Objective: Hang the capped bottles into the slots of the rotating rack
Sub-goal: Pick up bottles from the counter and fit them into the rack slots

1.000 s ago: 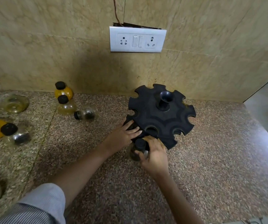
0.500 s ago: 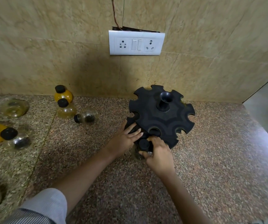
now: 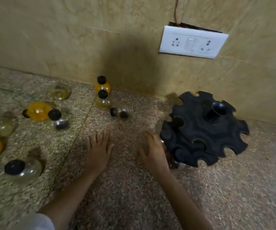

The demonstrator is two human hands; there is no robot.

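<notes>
Capped bottles (image 3: 103, 103) — where are they from the hands?

The loose ones all sit on the counter (image 3: 134, 205), ahead and to the left of the left hand (image 3: 97, 151). Two stand upright by the wall. The rest are scattered further left, some upright, some on their sides.

Closest one?

Lying bottle (image 3: 123, 111), ahead of the left hand and a touch to its right, roughly between the lines of the two hands. Its long axis runs left-right, cap (image 3: 112, 112) pointing left. I'd say the left hand is nearer.

Left hand pose?

Palm down, low over the counter, fingers straight and close together, pointing forward at the wall. It holds nothing.

Right hand (image 3: 154, 152)?

Against the near-left edge of the rack (image 3: 200, 130), back of the hand up, blurred. A glass bottle (image 3: 178, 165) glints just right of it under the rack's rim — probably hanging in a slot. Can't tell whether the fingers grip it or are off it.

Next?

Likely the left hand goes forward for the lying bottle. Its cap faces away from the rack, so it needs turning upright before the neck slides into a slot.
</notes>
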